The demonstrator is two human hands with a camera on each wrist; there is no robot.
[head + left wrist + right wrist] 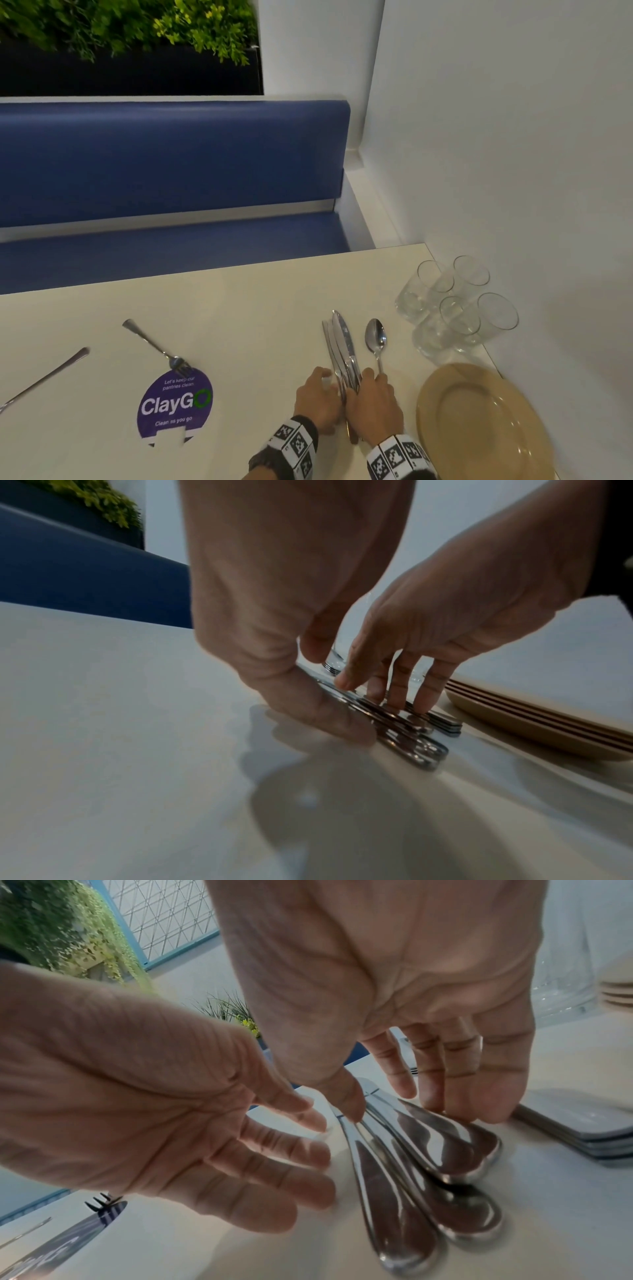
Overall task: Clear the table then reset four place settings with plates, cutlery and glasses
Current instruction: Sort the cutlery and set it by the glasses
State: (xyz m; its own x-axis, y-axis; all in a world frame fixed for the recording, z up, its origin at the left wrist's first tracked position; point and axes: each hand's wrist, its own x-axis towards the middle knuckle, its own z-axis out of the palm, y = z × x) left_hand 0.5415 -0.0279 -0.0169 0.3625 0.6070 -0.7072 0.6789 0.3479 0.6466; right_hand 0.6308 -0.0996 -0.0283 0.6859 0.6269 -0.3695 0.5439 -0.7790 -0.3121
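R hand (375,407) pinches knives (340,342); L hand (317,401) fingers straight, alongside.

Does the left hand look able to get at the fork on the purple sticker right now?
Probably yes: the fork lies left of the left hand with nothing between them, and that hand's fingers are open beside the knives, gripping nothing.

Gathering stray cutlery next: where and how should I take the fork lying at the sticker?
Pinch the fork mid-handle, across its narrow sides, coming straight down from above, likely with the left hand. It lies flat, tines on the sticker, handle angled away to the left over bare table, so the handle is the free part.
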